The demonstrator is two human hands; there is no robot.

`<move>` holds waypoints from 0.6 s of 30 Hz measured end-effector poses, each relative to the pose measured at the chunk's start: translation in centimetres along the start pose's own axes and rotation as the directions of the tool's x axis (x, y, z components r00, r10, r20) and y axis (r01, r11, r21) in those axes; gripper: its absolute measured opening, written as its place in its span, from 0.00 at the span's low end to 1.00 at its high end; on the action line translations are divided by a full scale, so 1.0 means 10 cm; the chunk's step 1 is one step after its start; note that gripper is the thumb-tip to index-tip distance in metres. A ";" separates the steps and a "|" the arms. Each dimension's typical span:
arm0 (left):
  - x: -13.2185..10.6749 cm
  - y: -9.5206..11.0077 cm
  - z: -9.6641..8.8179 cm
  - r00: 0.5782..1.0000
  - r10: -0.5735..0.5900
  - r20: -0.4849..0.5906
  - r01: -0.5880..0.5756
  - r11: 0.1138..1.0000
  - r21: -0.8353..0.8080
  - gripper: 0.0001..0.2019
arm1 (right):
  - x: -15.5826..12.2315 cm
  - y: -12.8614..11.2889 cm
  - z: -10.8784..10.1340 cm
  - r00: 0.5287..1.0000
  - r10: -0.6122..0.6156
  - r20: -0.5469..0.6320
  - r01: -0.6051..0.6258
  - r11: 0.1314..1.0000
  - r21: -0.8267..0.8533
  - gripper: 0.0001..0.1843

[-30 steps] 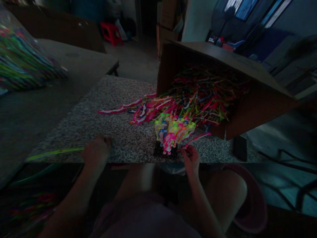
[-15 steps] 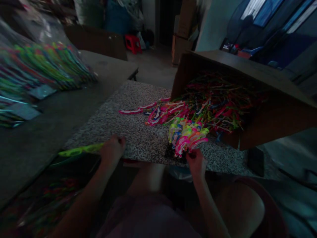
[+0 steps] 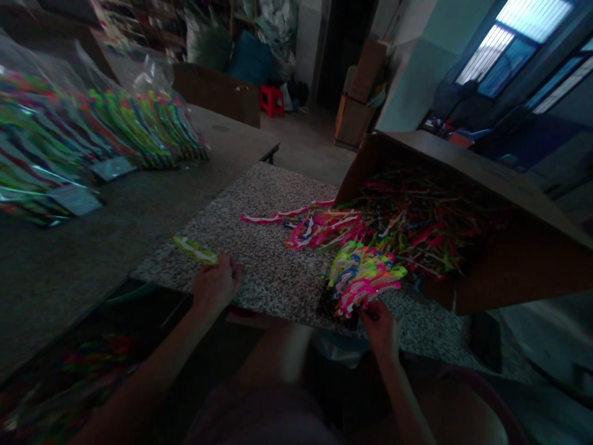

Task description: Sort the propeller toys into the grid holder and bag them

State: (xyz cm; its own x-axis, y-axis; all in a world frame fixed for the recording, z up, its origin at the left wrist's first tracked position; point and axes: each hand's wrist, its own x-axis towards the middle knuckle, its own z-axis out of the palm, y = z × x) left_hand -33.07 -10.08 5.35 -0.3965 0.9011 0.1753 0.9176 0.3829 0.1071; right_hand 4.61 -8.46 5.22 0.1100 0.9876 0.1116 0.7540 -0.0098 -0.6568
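My left hand (image 3: 217,285) is closed on one end of a yellow-green wavy strip (image 3: 193,250) with a pale middle. The strip points away to the left over the speckled tabletop (image 3: 264,272). My right hand (image 3: 382,329) pinches the near edge of a bunch of bright strips (image 3: 364,275), where a pink strip meets the fingertips. Yellow, pink, blue and orange strips lie side by side in that bunch, on a dark flat object (image 3: 324,307). Behind it, looser pink strips (image 3: 319,227) trail out of a cardboard box. What exactly the strips are I cannot make out.
The cardboard box (image 3: 523,272) lies on its side at the right, mouth toward me, heaped with strips. A dark phone-like slab (image 3: 485,341) sits beside it. Clear bags of strips (image 3: 139,133) stand on the left table (image 3: 222,133). A red stool (image 3: 272,101) stands behind.
The yellow-green strip has swung from lying level to pointing up and left, still in my left hand. My right hand stays at the bunch. The camera view has tilted upward.
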 end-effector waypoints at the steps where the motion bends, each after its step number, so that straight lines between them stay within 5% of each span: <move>1: 0.01 -0.02 -0.03 1.000 -0.026 0.007 0.026 1.000 -0.002 0.22 | 0.01 0.01 0.00 1.000 0.002 0.002 -0.002 1.000 -0.002 0.17; 5: 0.03 -0.15 -0.11 0.973 -0.230 0.004 0.230 0.973 0.014 0.33 | -0.17 0.04 -0.05 0.991 -0.065 -0.114 0.056 0.995 -0.079 0.15; 8: 0.07 -0.23 -0.14 0.953 -0.300 0.039 0.299 0.953 0.045 0.30 | -0.57 -0.20 -0.01 0.898 -0.279 -0.340 0.221 0.955 -0.199 0.08; 9: 0.08 -0.24 -0.14 0.952 -0.301 0.055 0.298 0.953 0.052 0.28 | -0.68 -0.37 0.05 0.865 -0.388 -0.318 0.331 0.918 -0.219 0.06; 12: 0.11 -0.21 -0.17 0.941 -0.328 0.082 0.324 0.944 0.060 0.27 | -0.71 -1.06 0.40 0.718 -0.681 0.144 0.696 0.700 -0.159 0.12; 13: 0.12 -0.19 -0.18 0.940 -0.332 0.077 0.329 0.943 0.059 0.28 | -0.59 -1.30 0.54 0.716 -0.668 0.203 0.698 0.685 -0.210 0.13; 16: 0.08 -0.15 -0.22 0.952 -0.304 0.034 0.304 0.953 0.005 0.34 | -0.02 -1.80 0.91 0.911 -0.386 0.147 0.411 0.811 -0.416 0.19; 18: 0.02 -0.13 -0.22 0.960 -0.281 0.021 0.282 0.958 -0.058 0.36 | 0.30 -1.91 1.05 0.959 -0.232 0.160 0.277 0.881 -0.383 0.20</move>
State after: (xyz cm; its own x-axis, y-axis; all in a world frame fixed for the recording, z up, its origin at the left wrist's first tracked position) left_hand -34.42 -10.84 7.45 -0.6375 0.7615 0.1171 0.7654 0.6086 0.2092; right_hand -16.26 -3.70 10.24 -0.1732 0.9748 0.1402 0.9429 0.2053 -0.2622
